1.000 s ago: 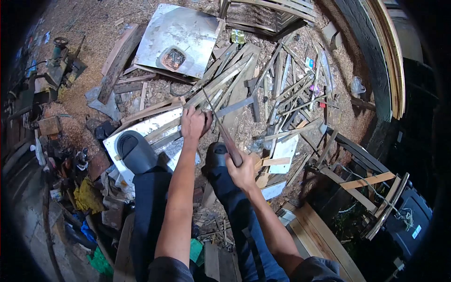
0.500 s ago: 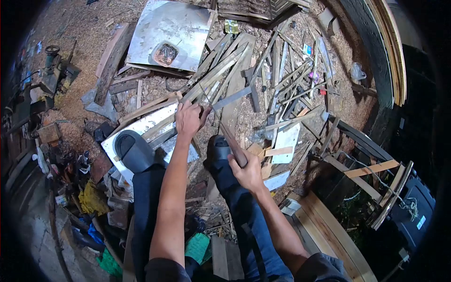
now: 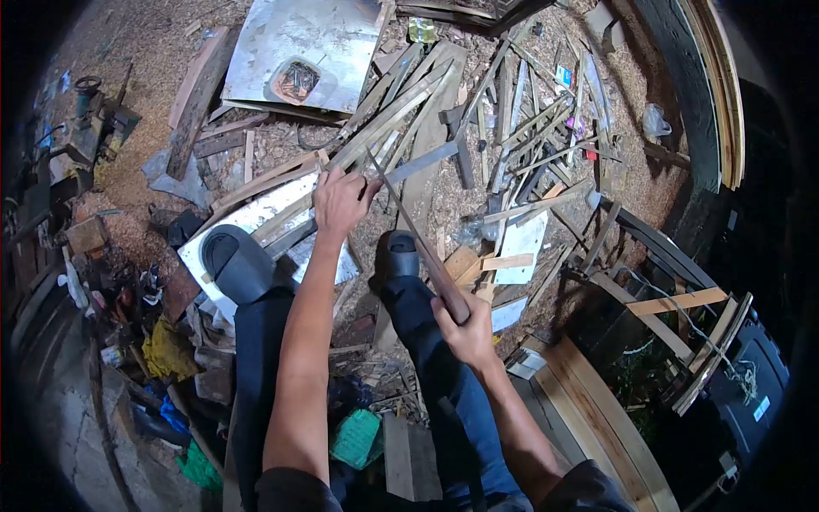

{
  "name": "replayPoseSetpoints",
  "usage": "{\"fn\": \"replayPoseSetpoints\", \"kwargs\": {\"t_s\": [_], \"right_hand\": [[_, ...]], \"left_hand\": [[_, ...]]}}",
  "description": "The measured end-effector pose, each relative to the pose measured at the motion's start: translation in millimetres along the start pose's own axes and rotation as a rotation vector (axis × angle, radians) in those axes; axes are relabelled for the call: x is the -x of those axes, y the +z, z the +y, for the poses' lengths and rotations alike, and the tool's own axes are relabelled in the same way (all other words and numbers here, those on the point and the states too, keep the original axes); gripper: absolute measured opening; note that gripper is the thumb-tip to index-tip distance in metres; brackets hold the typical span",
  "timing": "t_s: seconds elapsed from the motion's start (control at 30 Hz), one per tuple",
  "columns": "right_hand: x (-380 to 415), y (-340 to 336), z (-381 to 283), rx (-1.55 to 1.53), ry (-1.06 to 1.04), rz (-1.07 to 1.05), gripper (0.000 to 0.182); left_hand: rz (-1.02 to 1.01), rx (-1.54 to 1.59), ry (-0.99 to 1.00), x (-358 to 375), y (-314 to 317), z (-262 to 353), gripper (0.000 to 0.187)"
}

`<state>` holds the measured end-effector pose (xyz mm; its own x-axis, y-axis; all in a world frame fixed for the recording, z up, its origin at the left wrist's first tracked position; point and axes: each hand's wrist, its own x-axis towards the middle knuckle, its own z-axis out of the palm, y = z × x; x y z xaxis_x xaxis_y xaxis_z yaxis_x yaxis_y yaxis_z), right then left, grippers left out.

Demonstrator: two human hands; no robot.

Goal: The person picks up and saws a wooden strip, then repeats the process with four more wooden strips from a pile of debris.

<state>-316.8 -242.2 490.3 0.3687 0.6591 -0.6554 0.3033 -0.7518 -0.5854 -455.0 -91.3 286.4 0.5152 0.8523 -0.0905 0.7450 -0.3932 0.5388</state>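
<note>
Near the middle of the head view, my left hand is closed beside a flat grey metal strip. I cannot tell what its fingers hold. At the strip's far end lies a dark bar, set crosswise. My right hand is wrapped round the thick brown grip of a long tapering tool. This tool slants up and left, and its thin tip ends close to my left fingers. My two feet in dark sandals stand below, the left one over a white board.
Wood strips lie scattered ahead among shavings. A metal-topped panel carries a plastic tub of small metal pieces. At right stand a wooden frame and a dark lidded bin. Scrap and a yellow cloth lie at left.
My right hand has drawn back, down and to the right, with the tapering tool. My left hand stays beside the metal strip. The view has shifted slightly.
</note>
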Motion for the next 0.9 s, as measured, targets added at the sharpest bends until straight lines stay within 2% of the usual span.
{"fn": "replayPoseSetpoints", "kwargs": {"t_s": [0.2, 0.3, 0.4, 0.53, 0.67, 0.73, 0.83, 0.9], "right_hand": [[-36.1, 20.4, -2.3, 0.018, 0.009, 0.042, 0.024], [9.2, -2.9, 1.5, -0.064, 0.026, 0.028, 0.024], [5.6, -1.2, 11.2, 0.015, 0.026, 0.040, 0.025], [-48.9, 21.1, -10.6, 0.016, -0.005, 0.048, 0.024], [18.7, -10.0, 5.4, -0.004, 0.039, 0.035, 0.025], [16.4, -11.1, 6.1, 0.037, 0.015, 0.034, 0.027], [-39.6, 15.3, 5.4, 0.116, 0.011, 0.032, 0.030], [-38.7, 13.7, 0.3, 0.105, -0.055, 0.052, 0.026]], "left_hand": [[0.003, -0.014, 0.013, -0.9, 0.0, -1.3, 0.043], [0.033, -0.012, 0.025, -1.0, 1.5, -0.8, 0.043], [0.054, -0.007, 0.034, -1.2, 1.2, -3.1, 0.043], [0.022, -0.017, 0.031, -1.3, 0.1, -1.2, 0.042], [0.056, -0.001, 0.029, -0.7, 2.3, -2.3, 0.036], [0.057, -0.027, 0.000, -2.2, 5.5, -0.4, 0.033], [0.067, -0.112, -0.026, -0.8, 9.1, 1.3, 0.037], [0.054, -0.124, -0.052, -3.7, 16.2, -1.5, 0.039]]}}
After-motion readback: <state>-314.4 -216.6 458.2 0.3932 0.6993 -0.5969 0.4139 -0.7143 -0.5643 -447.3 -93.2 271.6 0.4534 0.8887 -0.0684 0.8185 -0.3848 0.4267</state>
